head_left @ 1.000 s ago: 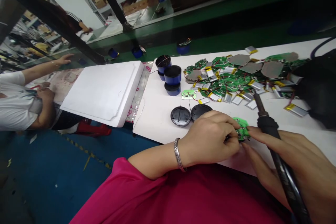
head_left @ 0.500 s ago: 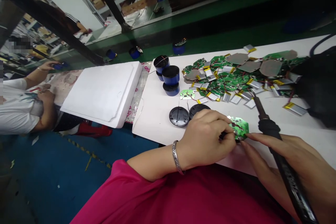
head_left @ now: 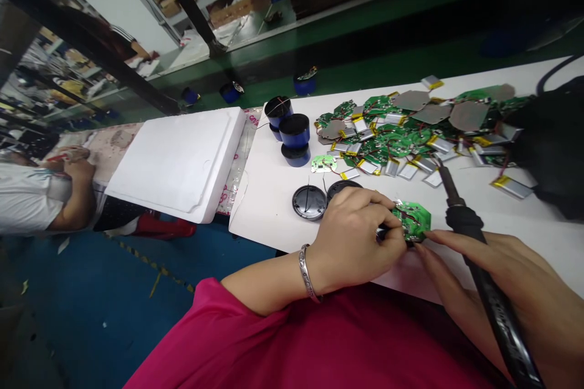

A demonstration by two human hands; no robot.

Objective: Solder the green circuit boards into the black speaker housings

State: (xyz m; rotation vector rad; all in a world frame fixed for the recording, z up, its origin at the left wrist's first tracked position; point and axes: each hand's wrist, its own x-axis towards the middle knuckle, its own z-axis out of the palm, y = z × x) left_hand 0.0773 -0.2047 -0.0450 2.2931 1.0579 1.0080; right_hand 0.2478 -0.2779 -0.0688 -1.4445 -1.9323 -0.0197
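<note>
My left hand (head_left: 360, 237), a bracelet at its wrist, is closed at the left edge of a green circuit board (head_left: 416, 222). Something small and dark shows between its curled fingers, too hidden to name. My right hand (head_left: 515, 279) carries a soldering iron (head_left: 495, 310) across it, the tip pointing up and away over the table. Fingertips of that same hand touch the board's lower right corner. Beside the left hand lie two round black caps, one (head_left: 309, 202) in full view and the other (head_left: 344, 187) partly covered by the hand.
A heap of circuit boards (head_left: 401, 140) with silver batteries (head_left: 511, 187) covers the back of the white table (head_left: 264, 213). Blue-black cups (head_left: 294, 130) stand stacked at its left. Farther left are a white foam block (head_left: 177, 161) and a seated co-worker (head_left: 41, 197). A dark object (head_left: 552, 152) stands at right.
The board in my hands has tilted slightly and lost its bright glare. The co-worker's raised arm with a blue item has gone from sight. My grip looks the same.
</note>
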